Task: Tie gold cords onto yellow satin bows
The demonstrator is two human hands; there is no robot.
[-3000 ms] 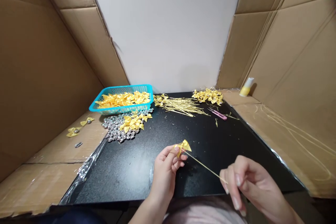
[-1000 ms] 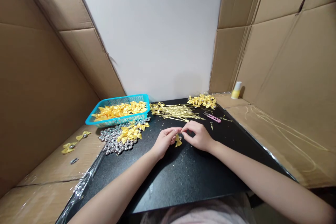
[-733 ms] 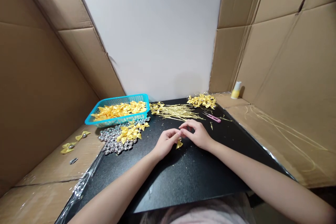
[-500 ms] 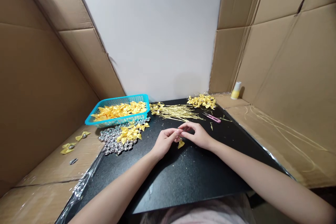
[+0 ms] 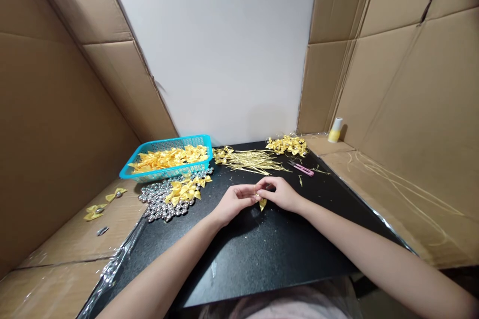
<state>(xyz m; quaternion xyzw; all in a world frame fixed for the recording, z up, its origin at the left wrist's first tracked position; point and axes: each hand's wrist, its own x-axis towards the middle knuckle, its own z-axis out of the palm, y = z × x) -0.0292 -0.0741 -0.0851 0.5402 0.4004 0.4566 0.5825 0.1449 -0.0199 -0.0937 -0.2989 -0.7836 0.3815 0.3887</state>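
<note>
Over the middle of the black table, my left hand (image 5: 236,201) and my right hand (image 5: 281,194) meet at their fingertips. Between them is a small yellow ribbon bow (image 5: 263,204), one loop hanging below the fingers. Both hands are closed in a pinch on it. A thin loop of yellow cord (image 5: 255,189) stands up at the fingertips; its ends are hidden. To the left of my left hand lie silver beads (image 5: 160,204) in a pile, with several yellow bows (image 5: 184,191) on top. Beyond the hands, cut yellow cords (image 5: 254,160) lie in a bundle.
A blue basket (image 5: 128,175) full of yellow bows stands at the back left. Pink thread snips (image 5: 304,169) lie right of the cords, near a heap of beaded bows (image 5: 287,145). A thread cone (image 5: 335,130) stands on the cardboard (image 5: 396,199). Cardboard walls rise on both sides.
My fingertips have shifted around the bow, and my left fingers are straighter. The bow's hanging loop sits slightly further right, and the cord loop now shows above the fingertips.
</note>
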